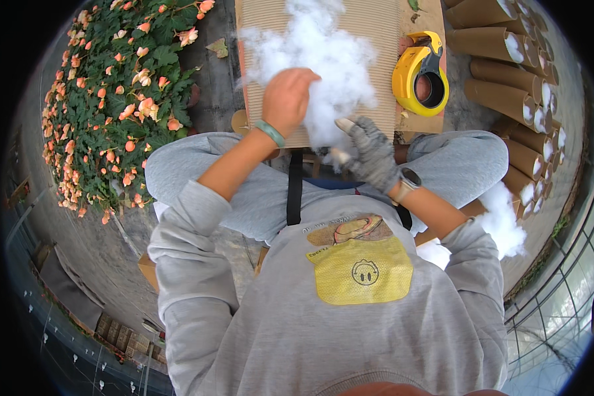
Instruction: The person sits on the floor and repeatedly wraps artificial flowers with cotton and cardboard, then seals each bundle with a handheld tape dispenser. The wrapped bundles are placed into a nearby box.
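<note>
A loose mass of white fluffy fibre lies on a ribbed cardboard sheet in front of me. My left hand, bare with a green bangle, is over the fibre's left part, fingers curled; what they hold, if anything, is hidden. Lower and to the right, my right hand, in a grey fingerless glove, has bent fingers around the lower tuft of fibre. A yellow-and-black tape dispenser sits right of the fibre.
Pink-flowered plants fill the left. Many cardboard tubes stuffed with white fibre lie stacked at the right. More loose fibre is beside my right leg. My crossed legs are just below the sheet.
</note>
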